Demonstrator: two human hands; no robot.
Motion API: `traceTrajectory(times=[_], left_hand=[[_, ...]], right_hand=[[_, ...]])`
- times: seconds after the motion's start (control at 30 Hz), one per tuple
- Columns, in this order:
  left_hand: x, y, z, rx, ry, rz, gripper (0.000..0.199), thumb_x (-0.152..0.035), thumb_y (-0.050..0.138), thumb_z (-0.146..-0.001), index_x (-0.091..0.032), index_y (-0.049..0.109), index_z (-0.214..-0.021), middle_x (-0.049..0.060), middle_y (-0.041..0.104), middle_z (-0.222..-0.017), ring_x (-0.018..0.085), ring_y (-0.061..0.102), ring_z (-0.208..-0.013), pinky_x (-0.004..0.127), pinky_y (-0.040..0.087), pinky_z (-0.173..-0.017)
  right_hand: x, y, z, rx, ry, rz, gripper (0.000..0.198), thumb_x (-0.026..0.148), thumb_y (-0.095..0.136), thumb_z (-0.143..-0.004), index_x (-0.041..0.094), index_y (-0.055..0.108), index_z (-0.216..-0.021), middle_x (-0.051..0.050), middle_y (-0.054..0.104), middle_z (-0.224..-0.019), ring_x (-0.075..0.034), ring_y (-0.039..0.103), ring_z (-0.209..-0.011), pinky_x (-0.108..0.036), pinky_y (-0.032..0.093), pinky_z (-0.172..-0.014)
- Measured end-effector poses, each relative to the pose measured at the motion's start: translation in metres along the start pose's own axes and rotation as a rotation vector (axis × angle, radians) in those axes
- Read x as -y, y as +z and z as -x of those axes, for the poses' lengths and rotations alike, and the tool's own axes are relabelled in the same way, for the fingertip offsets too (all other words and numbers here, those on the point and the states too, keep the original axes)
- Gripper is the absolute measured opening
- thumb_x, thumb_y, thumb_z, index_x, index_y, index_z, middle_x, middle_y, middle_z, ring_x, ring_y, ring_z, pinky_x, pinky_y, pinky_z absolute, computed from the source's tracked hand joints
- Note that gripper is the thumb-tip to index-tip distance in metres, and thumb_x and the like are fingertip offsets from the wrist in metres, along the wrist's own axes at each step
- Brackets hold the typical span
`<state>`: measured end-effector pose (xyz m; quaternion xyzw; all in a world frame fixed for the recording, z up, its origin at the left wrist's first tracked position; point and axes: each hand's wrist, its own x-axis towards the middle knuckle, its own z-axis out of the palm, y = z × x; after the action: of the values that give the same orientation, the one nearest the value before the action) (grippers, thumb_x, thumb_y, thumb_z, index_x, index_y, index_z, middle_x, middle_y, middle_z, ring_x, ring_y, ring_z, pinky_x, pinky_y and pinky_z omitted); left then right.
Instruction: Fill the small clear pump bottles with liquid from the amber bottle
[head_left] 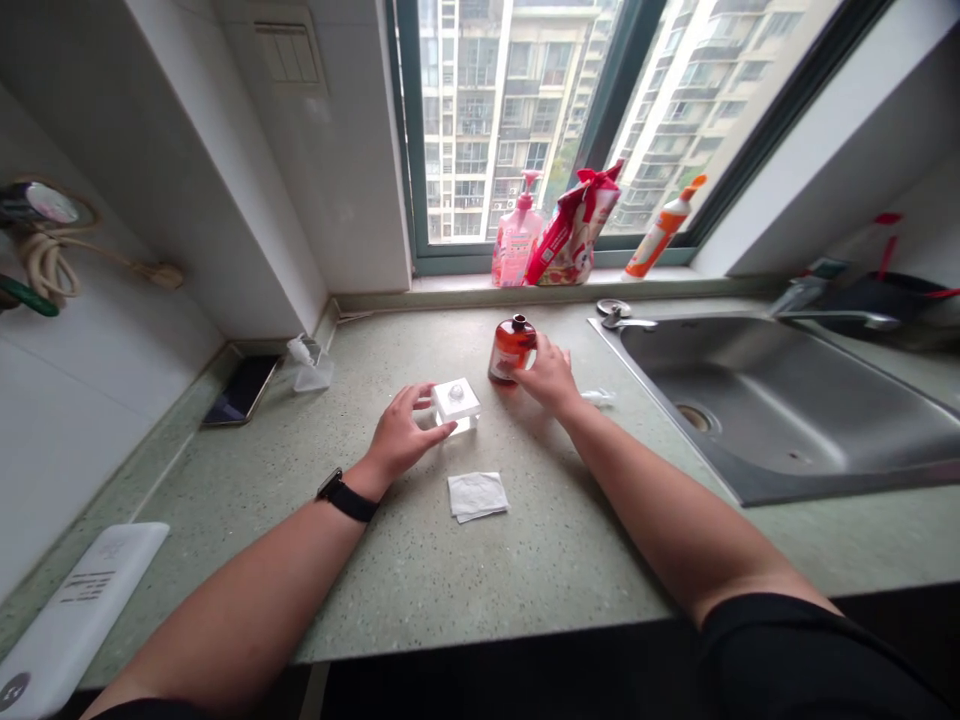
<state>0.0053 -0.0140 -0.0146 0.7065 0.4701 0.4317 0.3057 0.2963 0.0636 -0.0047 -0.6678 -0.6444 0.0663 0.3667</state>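
My left hand (405,432) has its thumb and fingers around the near-left side of a small square box (466,404). The box has a white top with a round clear knob on it and a see-through lower part. My right hand (551,375) grips the right side of an amber bottle (507,350), which stands upright on the counter with its dark neck uncapped. A pale label shows on the bottle's front, partly behind my fingers. In front of the box lies a folded white tissue (478,496).
A steel sink (757,400) with a tap fills the right. Left are a phone (241,390), a small clear container (311,368) and a long white device (82,610). A pink pump bottle (517,240), red bag (577,235) and orange bottle (660,235) line the sill.
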Motion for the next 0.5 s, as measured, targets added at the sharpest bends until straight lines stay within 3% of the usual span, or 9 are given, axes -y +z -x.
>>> traceTrajectory(times=[0.1,0.23,0.33,0.5], left_hand=[[-0.001,0.0,0.0,0.018,0.001,-0.004,0.063,-0.04,0.093,-0.079,-0.019,0.066,-0.132,0.015,0.071,-0.135,0.031,0.078,-0.115,0.048,0.066,-0.099],[-0.001,0.0,0.0,0.053,0.013,-0.007,0.063,-0.04,0.092,-0.08,-0.02,0.066,-0.133,0.014,0.071,-0.135,0.031,0.077,-0.115,0.05,0.064,-0.102],[-0.001,-0.001,0.0,0.081,0.017,-0.026,0.064,-0.042,0.09,-0.082,-0.02,0.066,-0.136,0.014,0.071,-0.135,0.032,0.077,-0.115,0.052,0.063,-0.103],[-0.001,-0.002,0.0,0.088,0.037,-0.049,0.065,-0.047,0.089,-0.082,-0.021,0.064,-0.137,0.015,0.07,-0.138,0.032,0.077,-0.115,0.053,0.062,-0.103]], right_hand=[[0.002,-0.009,-0.004,0.025,0.006,-0.014,0.079,0.058,0.085,-0.075,0.025,0.058,-0.141,-0.018,0.072,-0.142,-0.044,0.062,-0.135,-0.072,0.03,-0.123],[0.0,-0.04,-0.014,0.013,0.041,-0.101,0.088,0.069,0.076,-0.083,0.02,0.052,-0.153,-0.02,0.07,-0.146,-0.04,0.062,-0.139,-0.062,0.041,-0.121],[-0.01,-0.069,-0.014,-0.023,0.028,-0.156,0.075,0.07,0.066,-0.091,0.019,0.061,-0.146,-0.019,0.073,-0.14,-0.036,0.068,-0.132,-0.055,0.05,-0.113],[-0.042,-0.099,0.002,-0.021,0.032,-0.055,0.041,0.052,0.065,-0.094,0.019,0.078,-0.115,-0.016,0.081,-0.122,-0.033,0.074,-0.116,-0.05,0.056,-0.102]])
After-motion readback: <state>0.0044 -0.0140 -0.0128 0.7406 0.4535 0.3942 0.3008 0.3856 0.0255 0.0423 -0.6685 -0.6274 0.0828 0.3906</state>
